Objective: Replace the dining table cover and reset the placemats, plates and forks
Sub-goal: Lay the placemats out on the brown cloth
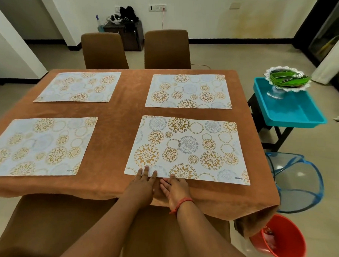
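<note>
Head view looks down over a table spread with a brown table cover (117, 126), smooth on top and hanging over the near edge. Four patterned placemats lie flat on it, well apart from each other: the far-left placemat (78, 86) at 11 o'clock, the far-right placemat (189, 91) at 1 o'clock, the near-left placemat (39, 146) at 9 o'clock, and the near-right placemat (188, 150) close to the centre.

Both forearms reach forward from 6 o'clock, side by side, almost touching at the hands. The left hand (143, 187) lies palm down with straight, slightly spread fingers; its fingertips (146, 169) rest on the near edge of the near-right placemat toward that mat's left corner. It grips nothing. The right hand (175, 190) is turned partly palm-up and tilted on its edge, fingers straight and together, its tips at the same near edge of the mat; whether they slip under the edge cannot be told. It holds nothing either. A red thread band (181, 204) circles the right wrist.

At 2 o'clock, off the table, a stack of green plates (287, 77) with forks (292, 76) on top sits on a glass stand inside a blue tray (292, 111). Below it, at 4 o'clock, stand a mesh basket (297, 182) and a red bucket (284, 240). Two brown chairs (167, 49) face the far side.
</note>
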